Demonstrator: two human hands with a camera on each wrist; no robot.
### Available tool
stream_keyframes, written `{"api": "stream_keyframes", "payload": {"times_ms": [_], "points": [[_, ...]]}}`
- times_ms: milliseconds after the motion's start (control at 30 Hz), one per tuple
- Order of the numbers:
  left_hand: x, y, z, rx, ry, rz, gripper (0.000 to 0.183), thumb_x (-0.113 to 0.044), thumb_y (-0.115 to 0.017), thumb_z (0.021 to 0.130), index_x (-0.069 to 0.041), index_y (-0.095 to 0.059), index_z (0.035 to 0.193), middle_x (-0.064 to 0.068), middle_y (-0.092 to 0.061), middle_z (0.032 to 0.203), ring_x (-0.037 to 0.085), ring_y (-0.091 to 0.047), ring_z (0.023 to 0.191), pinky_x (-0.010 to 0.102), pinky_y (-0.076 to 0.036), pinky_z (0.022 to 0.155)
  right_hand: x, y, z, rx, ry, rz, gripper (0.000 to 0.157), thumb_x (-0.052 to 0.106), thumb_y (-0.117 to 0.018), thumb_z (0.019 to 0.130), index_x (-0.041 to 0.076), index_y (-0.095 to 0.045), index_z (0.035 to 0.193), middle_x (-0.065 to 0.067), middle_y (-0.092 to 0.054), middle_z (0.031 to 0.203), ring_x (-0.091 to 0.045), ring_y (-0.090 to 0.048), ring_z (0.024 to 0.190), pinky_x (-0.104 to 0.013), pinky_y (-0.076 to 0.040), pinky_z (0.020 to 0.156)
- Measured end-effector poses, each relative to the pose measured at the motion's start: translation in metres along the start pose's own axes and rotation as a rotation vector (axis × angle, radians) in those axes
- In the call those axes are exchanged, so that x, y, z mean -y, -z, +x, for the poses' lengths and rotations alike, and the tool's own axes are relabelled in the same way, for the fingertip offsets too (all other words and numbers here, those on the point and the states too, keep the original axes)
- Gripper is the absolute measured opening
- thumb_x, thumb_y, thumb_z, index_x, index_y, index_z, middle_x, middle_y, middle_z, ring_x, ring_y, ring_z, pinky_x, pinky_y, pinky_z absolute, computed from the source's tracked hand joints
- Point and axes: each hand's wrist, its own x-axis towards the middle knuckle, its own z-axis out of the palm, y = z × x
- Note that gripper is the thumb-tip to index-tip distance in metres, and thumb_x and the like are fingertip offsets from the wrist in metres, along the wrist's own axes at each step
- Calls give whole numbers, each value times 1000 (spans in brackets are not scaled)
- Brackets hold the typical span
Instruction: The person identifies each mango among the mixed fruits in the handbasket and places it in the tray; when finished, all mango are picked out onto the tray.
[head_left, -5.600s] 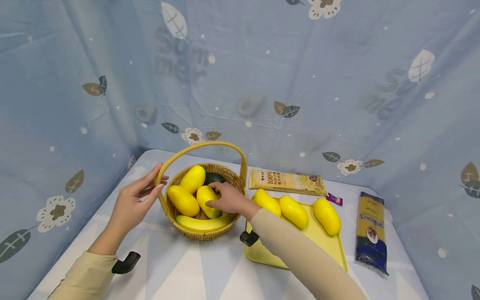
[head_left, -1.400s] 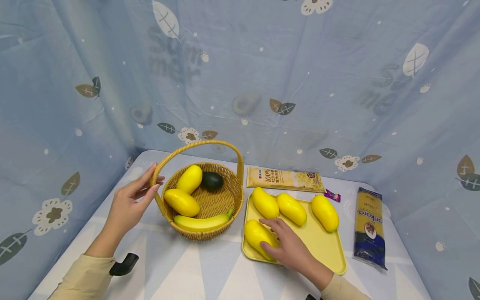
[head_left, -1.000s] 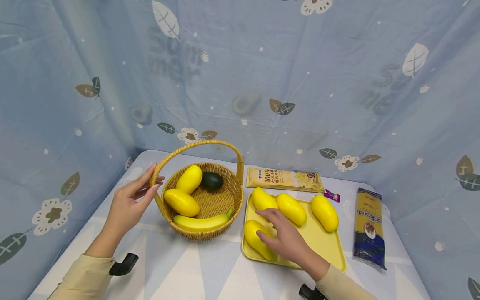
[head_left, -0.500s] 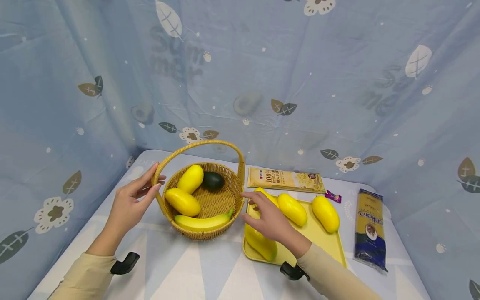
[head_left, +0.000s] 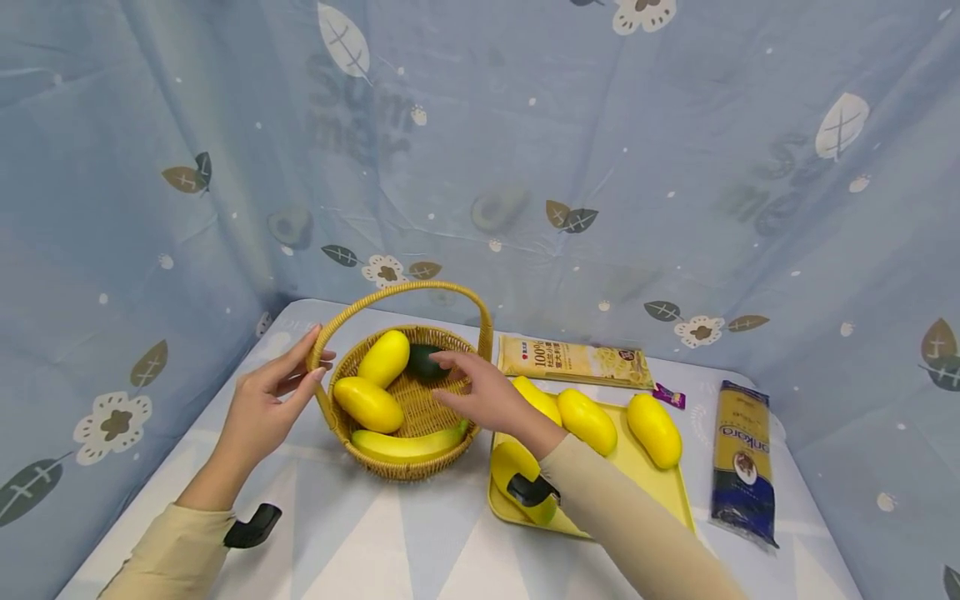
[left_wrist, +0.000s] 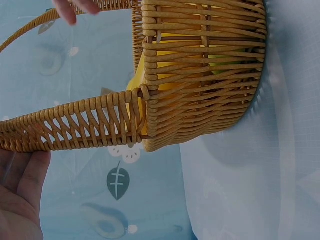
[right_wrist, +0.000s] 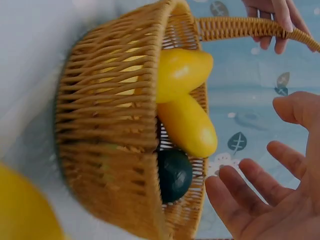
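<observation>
My left hand (head_left: 270, 400) grips the left side of the handle (head_left: 408, 287) of a wicker basket (head_left: 405, 473), thumb and fingers on either side of it. Inside the basket lie two yellow mangoes (head_left: 384, 358), a banana (head_left: 405, 447) along the front and a dark green avocado (head_left: 424, 361) at the back. Over the basket's right rim reaches my right hand (head_left: 483, 396), fingers spread and holding nothing. Its fingertips are near the avocado; in the right wrist view the hand (right_wrist: 280, 195) appears apart from the avocado (right_wrist: 175, 176).
Right of the basket, a yellow tray (head_left: 645, 500) bears several mangoes (head_left: 588, 422), partly covered by the right arm. Behind it lie a pasta packet (head_left: 573, 362) and a small purple wrapped sweet (head_left: 669, 397). A blue and gold packet (head_left: 742, 467) lies at the far right.
Earlier my right hand held a mango in the basket, then set it on the tray's front left and let go. It has since moved back left over the basket. My left hand stays on the handle.
</observation>
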Motion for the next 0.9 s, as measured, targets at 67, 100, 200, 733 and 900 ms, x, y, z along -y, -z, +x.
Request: {"api": "stream_keyframes", "payload": {"times_ms": [67,100,200,733,900], "points": [[0,0,0,3,-3,-4,75,12,-71,88,-20,-49,152,13,-74,116,-12,-60,108,7,-49,86,2,-4,10,22,-1,27,54,37,-67,100,26,-50,150,1,-56,141,-22,-57,121,-36,-54,96],[1,0,0,5,-4,-7,75,12,-71,88,-19,-49,152,13,-74,116,-12,-60,108,7,-49,86,3,-6,14,33,-2,42,54,37,-66,100,25,-49,150,0,-56,141,-23,-58,121,-36,-54,96],[1,-1,-1,8,-6,-11,74,12,-71,88,-17,-49,152,13,-73,117,-12,-59,109,7,-49,87,7,-14,27,65,-20,39,55,40,-66,100,25,-49,151,0,-57,139,-20,-58,121,-33,-53,96],[2,0,-1,3,4,-1,71,10,-71,89,-15,-50,152,14,-73,115,-14,-58,108,6,-47,88,14,-64,76,231,-78,88,61,39,-70,97,20,-49,151,-11,-58,141,-21,-60,122,-29,-53,96],[1,1,-1,5,7,4,71,10,-71,89,-16,-50,152,13,-74,115,-14,-58,108,6,-47,88,14,-73,80,247,-89,23,62,42,-69,97,23,-49,152,-6,-57,144,-21,-54,131,-32,-49,105]]}}
